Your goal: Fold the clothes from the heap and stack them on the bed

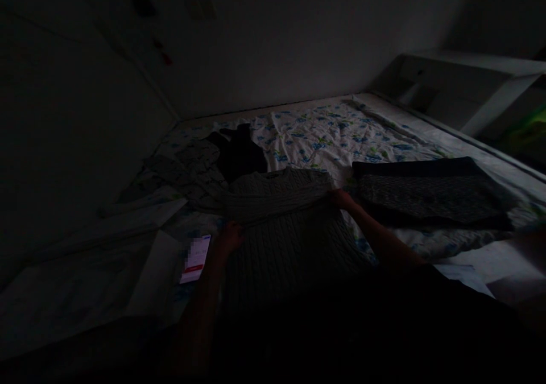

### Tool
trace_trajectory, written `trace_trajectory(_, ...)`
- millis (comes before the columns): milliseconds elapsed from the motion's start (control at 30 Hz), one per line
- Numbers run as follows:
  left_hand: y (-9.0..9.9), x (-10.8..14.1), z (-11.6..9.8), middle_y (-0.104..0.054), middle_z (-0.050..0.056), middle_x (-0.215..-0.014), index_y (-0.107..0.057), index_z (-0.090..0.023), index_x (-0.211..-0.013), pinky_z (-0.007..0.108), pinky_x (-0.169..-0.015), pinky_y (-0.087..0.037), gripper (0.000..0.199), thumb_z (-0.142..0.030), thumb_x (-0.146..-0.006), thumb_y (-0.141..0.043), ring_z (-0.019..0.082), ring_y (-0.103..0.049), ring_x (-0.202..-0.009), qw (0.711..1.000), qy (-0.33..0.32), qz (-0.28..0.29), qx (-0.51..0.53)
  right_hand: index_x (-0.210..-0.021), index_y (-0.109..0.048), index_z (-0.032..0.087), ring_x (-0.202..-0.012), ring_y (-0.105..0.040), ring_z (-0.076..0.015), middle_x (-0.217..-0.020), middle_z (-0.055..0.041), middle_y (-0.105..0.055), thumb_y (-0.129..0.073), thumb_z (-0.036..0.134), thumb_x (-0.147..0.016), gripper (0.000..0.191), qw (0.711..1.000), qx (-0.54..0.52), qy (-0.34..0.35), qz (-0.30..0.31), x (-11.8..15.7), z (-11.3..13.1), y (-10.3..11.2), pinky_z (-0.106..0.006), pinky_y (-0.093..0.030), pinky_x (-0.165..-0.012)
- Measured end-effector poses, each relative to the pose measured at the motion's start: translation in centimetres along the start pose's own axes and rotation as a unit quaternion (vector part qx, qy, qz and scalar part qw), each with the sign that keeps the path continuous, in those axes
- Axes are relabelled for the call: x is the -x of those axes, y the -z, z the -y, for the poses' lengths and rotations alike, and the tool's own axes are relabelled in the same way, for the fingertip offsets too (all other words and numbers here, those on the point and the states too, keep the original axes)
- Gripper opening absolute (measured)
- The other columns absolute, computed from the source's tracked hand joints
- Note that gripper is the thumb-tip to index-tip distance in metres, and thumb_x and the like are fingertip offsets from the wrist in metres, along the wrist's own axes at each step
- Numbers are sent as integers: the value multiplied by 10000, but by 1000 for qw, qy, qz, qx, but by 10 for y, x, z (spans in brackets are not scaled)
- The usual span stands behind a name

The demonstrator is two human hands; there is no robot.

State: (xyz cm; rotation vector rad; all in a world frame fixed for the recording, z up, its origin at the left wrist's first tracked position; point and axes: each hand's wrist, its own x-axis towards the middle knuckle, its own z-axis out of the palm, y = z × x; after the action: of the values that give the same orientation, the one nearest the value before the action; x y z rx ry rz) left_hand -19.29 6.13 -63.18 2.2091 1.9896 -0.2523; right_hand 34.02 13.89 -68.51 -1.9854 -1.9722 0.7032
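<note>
A grey cable-knit sweater (281, 242) lies spread on the bed in front of me, its neckline away from me. Its sleeves lie folded across the chest as a band. My left hand (231, 237) is closed on the sweater at the left end of this band. At the opposite side, my right hand (342, 199) grips the knit by the band's right end. Dim light blurs the fingertips of both hands. Left of my left forearm, a phone (197, 259) with a lit screen rests on the bed.
A folded dark grey garment (430, 193) lies to the right. Black clothing (243, 153) and a patterned grey cloth (196, 165) are beyond the sweater at left. An open white box (149, 270) stands at left. Beneath is a floral bedsheet (315, 131); walls border the bed.
</note>
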Motion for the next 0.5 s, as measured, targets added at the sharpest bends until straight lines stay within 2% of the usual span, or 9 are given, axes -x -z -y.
trace_trajectory(133,-2,0,-9,-774,170,-1528,-899,-183,-1306,396,-1262,-591,385,-193,-1004,-662,324,-751,-1448,999,-22,29,0,-1495,-864,186,-1449,-749,-393,-1470,-217,-822,-678,164,-1068,466,995,91,29,17,3,10,5,-447,-568,-1252)
trace_trajectory(267,-3,3,-17,-716,179,-1652,-885,-170,-1355,457,-1324,-556,422,-208,-1013,-643,361,-715,-1511,999,-25,-9,-21,-1407,-883,141,-1495,-710,-377,-1491,-244,-800,-625,139,-1099,401,990,130,44,12,7,18,8,-432,-533,-1277)
trace_trajectory(400,0,8,-24,-646,181,-1752,-826,-145,-1440,437,-1283,-573,467,-267,-1048,-604,349,-719,-1504,998,42,2,-39,-1434,-856,122,-1506,-710,-346,-1551,-233,-771,-593,136,-1116,413,986,154,50,29,12,23,12,-394,-532,-1272)
trace_trajectory(500,5,10,-22,-637,213,-1756,-746,-135,-1549,482,-1201,-610,541,-303,-1059,-588,383,-737,-1464,994,101,-13,-29,-1487,-832,122,-1478,-734,-336,-1592,-221,-754,-613,137,-1106,439,985,160,36,44,14,24,12,-372,-552,-1247)
